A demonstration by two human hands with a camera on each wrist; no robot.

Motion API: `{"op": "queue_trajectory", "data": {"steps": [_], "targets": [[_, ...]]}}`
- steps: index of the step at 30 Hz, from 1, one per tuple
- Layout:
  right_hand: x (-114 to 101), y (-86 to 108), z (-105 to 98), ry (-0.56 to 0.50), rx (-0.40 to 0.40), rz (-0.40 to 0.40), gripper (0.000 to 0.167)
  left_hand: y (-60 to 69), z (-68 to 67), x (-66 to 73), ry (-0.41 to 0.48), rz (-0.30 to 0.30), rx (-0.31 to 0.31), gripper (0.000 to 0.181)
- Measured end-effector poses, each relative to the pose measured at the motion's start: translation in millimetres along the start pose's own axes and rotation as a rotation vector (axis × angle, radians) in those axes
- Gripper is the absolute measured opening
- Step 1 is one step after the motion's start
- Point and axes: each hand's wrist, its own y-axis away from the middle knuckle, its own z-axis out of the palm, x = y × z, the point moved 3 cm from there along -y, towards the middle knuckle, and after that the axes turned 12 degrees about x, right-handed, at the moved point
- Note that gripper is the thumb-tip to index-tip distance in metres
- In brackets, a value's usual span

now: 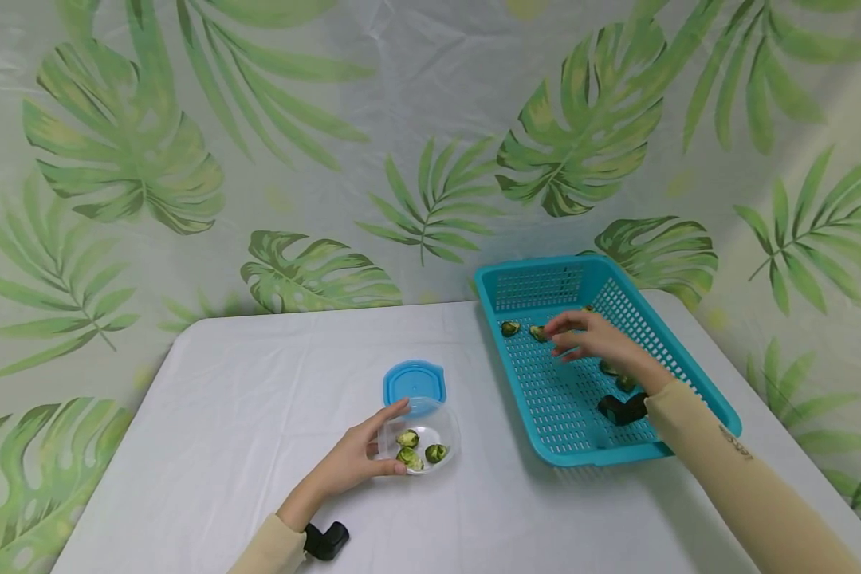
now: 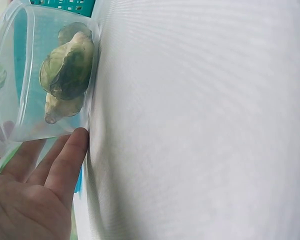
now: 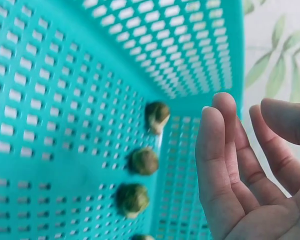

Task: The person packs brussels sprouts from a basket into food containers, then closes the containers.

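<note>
A small clear plastic container (image 1: 448,418) stands on the table with several Brussels sprouts (image 1: 436,453) inside. My left hand (image 1: 355,458) holds its left side, thumb at the front and index finger toward the back rim. In the left wrist view the fingers (image 2: 67,167) touch the container's wall (image 2: 35,75). Over the turquoise basket (image 1: 505,359) hovers my right hand (image 1: 591,339), its fingers loosely bent and nothing between them. Several more Brussels sprouts (image 3: 145,161) lie on the basket floor; in the head view one sprout (image 1: 538,333) appears beside the right fingertips.
A blue lid (image 1: 410,384) lies just behind the container. The perforated basket fills the table's right part, its walls rising around the right hand. White cloth (image 1: 258,383) covers the table, and a leaf-patterned curtain (image 1: 430,119) hangs behind. Black devices (image 1: 620,408) sit at both wrists.
</note>
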Motion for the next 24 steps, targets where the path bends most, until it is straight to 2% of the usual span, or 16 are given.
{"op": "queue_trajectory", "data": {"steps": [7,13,24], "targets": [[14,-9.1,-14,0.029,0.034,0.054,0.036,-0.5,0.2,-3.3,0.001,0.007,0.001,0.085],[24,-17.1,-20,0.050,0.057,0.121,0.038,0.0,0.3,-0.4,0.002,0.000,0.005,0.085],[39,-29.7,-26,0.117,0.059,0.158,0.041,-0.3,-0.5,-4.0,0.002,-0.010,0.003,0.084]]}}
